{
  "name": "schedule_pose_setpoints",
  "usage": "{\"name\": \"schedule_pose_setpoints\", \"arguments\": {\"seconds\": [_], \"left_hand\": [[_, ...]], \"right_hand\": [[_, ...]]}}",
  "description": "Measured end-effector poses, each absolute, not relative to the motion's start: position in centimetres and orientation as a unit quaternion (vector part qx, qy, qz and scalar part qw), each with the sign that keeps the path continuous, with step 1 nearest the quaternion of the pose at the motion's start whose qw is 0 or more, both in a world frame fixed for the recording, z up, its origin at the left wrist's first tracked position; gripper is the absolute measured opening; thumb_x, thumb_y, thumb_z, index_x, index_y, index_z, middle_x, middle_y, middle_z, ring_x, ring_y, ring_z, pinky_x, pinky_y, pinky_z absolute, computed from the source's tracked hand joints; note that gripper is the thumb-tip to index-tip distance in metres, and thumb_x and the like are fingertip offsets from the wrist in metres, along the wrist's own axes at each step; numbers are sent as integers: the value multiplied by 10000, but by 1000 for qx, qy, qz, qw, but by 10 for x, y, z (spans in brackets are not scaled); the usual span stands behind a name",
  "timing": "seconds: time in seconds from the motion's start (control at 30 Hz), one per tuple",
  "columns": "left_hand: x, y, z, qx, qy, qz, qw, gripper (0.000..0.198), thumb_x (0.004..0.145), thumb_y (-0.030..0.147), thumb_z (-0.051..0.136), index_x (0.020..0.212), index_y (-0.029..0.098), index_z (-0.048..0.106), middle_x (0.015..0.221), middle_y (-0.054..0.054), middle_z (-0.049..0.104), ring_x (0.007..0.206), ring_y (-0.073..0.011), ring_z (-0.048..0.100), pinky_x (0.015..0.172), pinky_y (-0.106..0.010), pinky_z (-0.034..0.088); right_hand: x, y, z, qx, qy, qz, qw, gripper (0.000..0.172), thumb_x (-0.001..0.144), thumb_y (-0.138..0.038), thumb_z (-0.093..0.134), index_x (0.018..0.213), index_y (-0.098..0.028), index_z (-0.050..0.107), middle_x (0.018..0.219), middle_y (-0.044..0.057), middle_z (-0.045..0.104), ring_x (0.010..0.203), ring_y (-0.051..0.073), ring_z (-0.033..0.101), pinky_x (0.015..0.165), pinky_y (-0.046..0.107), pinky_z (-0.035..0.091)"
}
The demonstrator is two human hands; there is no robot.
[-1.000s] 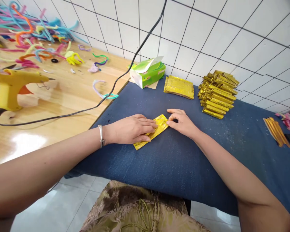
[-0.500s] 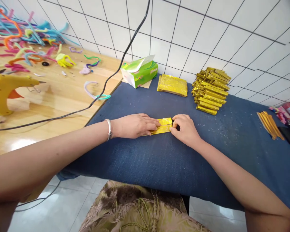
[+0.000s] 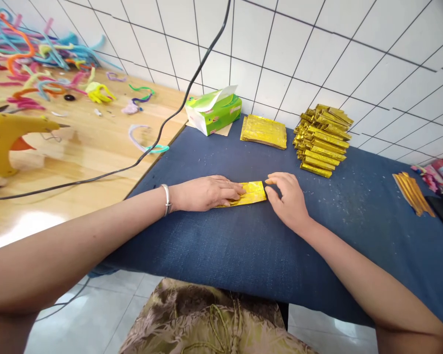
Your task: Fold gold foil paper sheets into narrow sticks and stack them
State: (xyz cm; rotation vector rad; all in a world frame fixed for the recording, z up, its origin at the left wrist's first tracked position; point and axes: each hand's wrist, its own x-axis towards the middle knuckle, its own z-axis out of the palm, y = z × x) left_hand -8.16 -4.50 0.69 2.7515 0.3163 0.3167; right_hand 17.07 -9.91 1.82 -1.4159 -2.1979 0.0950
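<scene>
A folded strip of gold foil paper [image 3: 255, 192] lies flat on the dark blue cloth in front of me. My left hand [image 3: 210, 192], with a silver bangle at the wrist, rests flat over its left part, fingers stretched out and pressing on it. Just off the strip's right end is my right hand [image 3: 286, 199], its thumb and forefinger apart with nothing visible between them. Behind the hands sits a stack of flat gold foil sheets [image 3: 264, 132]. To its right rises a pile of narrow folded gold strips [image 3: 323, 142].
A green tissue box [image 3: 214, 112] stands by the tiled wall. On the wooden table at left are a yellow glue gun [image 3: 13, 140] and colourful pipe cleaners [image 3: 55, 49]. A black cable [image 3: 162, 129] hangs across the view. More folded strips [image 3: 413, 194] lie far right.
My right thumb and fingers have let go of the strip's right end and moved slightly right. The fold there now lies flatter. My left hand has stayed in place.
</scene>
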Motion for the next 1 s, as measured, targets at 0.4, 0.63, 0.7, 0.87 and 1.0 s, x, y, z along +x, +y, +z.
{"name": "schedule_pose_setpoints", "arguments": {"seconds": [0.4,0.63,0.7,0.87,1.0], "left_hand": [[-85,-45,10,978,117,89,151,328,932,268,386,1233,206,499,1348,-88,481,1275,-173,409,1077,-351,270],[-117,-37,7,977,158,36,140,430,942,286,356,1370,253,366,1412,-56,406,1353,-158,283,1117,-336,176],[-131,-39,7,972,188,39,137,436,945,304,349,1376,243,361,1428,-60,379,1355,-166,279,1114,-334,185],[-151,-56,18,948,283,43,140,445,957,332,305,1385,215,338,1439,-67,362,1349,-174,290,1091,-350,258],[-133,-80,29,928,351,82,97,493,953,383,288,1408,192,287,1492,-81,242,1381,-214,207,1101,-395,240]], "right_hand": [[145,-107,-1,-396,-916,50,43,835,860,-638,295,1440,-56,141,1493,182,190,1394,257,123,1127,456,200],[144,-107,3,-398,-916,47,26,796,867,-635,273,1428,-74,212,1501,162,168,1395,260,109,1128,462,189],[143,-107,3,-401,-915,42,21,794,869,-630,277,1423,-64,228,1500,165,169,1394,264,112,1129,457,189],[143,-106,1,-401,-915,36,15,791,871,-630,265,1424,-66,228,1504,153,163,1394,269,111,1130,454,179],[143,-105,0,-399,-916,32,17,785,871,-636,245,1430,-84,222,1508,141,158,1396,265,102,1131,455,168]]}}
